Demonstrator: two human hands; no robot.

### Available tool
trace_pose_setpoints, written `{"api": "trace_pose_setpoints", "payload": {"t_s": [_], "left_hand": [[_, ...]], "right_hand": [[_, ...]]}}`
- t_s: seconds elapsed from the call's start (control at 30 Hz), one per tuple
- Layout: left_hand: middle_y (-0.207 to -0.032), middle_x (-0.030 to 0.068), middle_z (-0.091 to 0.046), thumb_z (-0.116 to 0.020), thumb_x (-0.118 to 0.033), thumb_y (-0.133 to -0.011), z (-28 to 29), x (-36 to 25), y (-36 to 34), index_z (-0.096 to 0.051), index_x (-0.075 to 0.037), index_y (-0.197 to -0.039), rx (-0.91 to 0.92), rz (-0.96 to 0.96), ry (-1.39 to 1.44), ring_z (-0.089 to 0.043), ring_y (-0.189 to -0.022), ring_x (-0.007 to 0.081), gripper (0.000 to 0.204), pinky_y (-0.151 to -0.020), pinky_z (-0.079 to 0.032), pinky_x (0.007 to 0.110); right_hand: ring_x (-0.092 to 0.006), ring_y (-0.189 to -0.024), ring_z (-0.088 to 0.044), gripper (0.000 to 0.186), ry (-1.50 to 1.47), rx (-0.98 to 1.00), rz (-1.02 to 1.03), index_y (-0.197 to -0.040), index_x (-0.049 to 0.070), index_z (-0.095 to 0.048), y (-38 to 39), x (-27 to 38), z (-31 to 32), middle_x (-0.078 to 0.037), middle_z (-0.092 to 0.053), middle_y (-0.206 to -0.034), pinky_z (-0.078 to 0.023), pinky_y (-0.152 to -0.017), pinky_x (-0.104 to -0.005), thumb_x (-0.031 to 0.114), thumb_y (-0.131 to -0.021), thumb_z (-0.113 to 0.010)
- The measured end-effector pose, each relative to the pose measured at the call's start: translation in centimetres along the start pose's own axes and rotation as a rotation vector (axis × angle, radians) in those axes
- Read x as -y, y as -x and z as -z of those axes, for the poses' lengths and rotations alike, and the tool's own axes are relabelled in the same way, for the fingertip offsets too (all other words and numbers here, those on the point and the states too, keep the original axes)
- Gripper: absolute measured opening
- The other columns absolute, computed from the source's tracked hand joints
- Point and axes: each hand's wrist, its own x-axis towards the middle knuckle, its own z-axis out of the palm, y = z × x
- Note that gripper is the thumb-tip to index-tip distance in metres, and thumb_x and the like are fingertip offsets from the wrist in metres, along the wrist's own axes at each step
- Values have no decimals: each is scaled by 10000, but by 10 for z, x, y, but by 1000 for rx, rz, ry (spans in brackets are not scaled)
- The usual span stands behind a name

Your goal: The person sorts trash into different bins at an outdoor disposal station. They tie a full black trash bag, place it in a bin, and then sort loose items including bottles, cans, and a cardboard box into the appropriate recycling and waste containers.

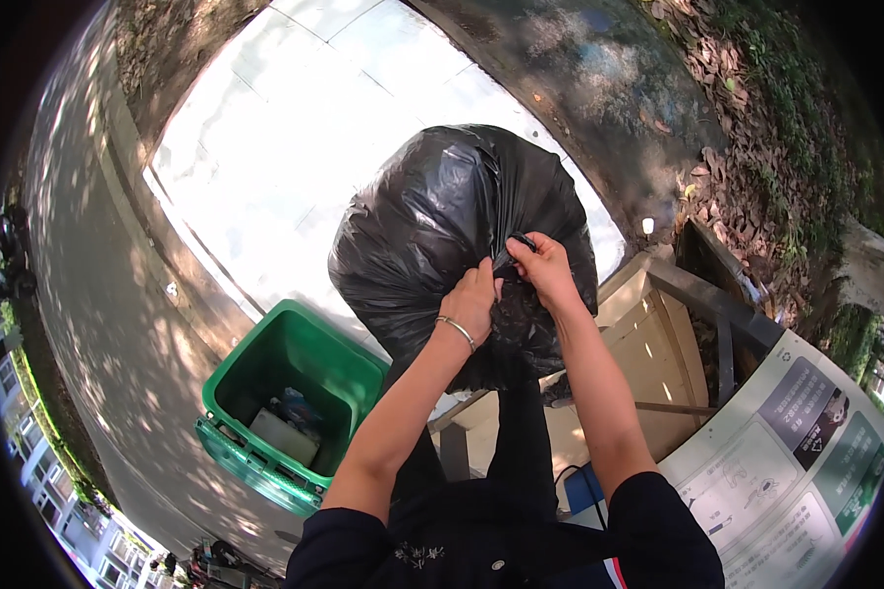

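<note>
A large, full black garbage bag (413, 226) bulges in front of me over the pale paving. Its gathered neck is between my two hands. My left hand (473, 302), with a bangle at the wrist, is closed on the bunched plastic. Just to the right and a little farther off, my right hand (545, 267) pinches a twisted end of the bag's plastic. Some fingertips are hidden in the folds.
To the left stands an open green wheeled bin (295, 393) with some rubbish at its bottom. A printed sign board (786, 461) and a metal-framed structure (697, 314) are at the right. White tiles (295, 108) lie ahead, with leaf-strewn ground (727, 147) beyond. A road (98, 294) runs along the left.
</note>
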Motion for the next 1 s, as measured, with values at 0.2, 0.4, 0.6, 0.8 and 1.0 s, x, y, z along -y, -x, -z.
{"api": "trace_pose_setpoints", "payload": {"t_s": [0.2, 0.4, 0.6, 0.8, 1.0], "left_hand": [[-641, 26, -490, -436, -117, -844, -7, 28, 5, -480, 4, -772, -246, 129, 535, -444, -589, 117, 148, -576, -390, 255], [-741, 3, -565, -483, -376, -827, 22, 38, -5, -586, -43, -808, 477, 745, 850, -496, -634, 88, 349, -595, -418, 230], [-707, 55, -589, -437, -417, -836, 37, 34, -10, -577, 13, -801, 752, 648, 848, -537, -594, 143, 454, -584, -443, 257], [-609, 47, -571, -477, -444, -804, 48, 34, -25, -583, -3, -702, 735, 453, 268, -512, -569, 107, 465, -558, -415, 250], [-570, 21, -521, -489, -394, -816, 53, 34, -25, -574, -3, -708, 608, 412, 390, -429, -579, 73, 414, -554, -383, 249]], "right_hand": [[-27, -506, -415, 113, 191, -127, 294, -717, -7, -559, 13, -2, -14, 12, -510, -560, -334, -459, -190, 97, -732, -600], [-275, -652, -570, 123, 443, -70, 587, -830, 24, -541, 100, -18, -25, -129, -563, -709, -437, -566, -292, 12, -709, -555], [-283, -626, -568, 130, 538, 66, 481, -819, 58, -510, 94, -64, -9, -105, -573, -699, -445, -542, -320, 46, -702, -564], [-224, -584, -562, 236, 766, 39, 862, -770, 113, -526, 99, -38, -33, -47, -563, -645, -421, -493, -312, 83, -574, -654], [-283, -598, -554, 232, 545, 225, 491, -877, 82, -437, 78, -44, -37, -82, -555, -656, -416, -513, -365, 127, -698, -577]]}}
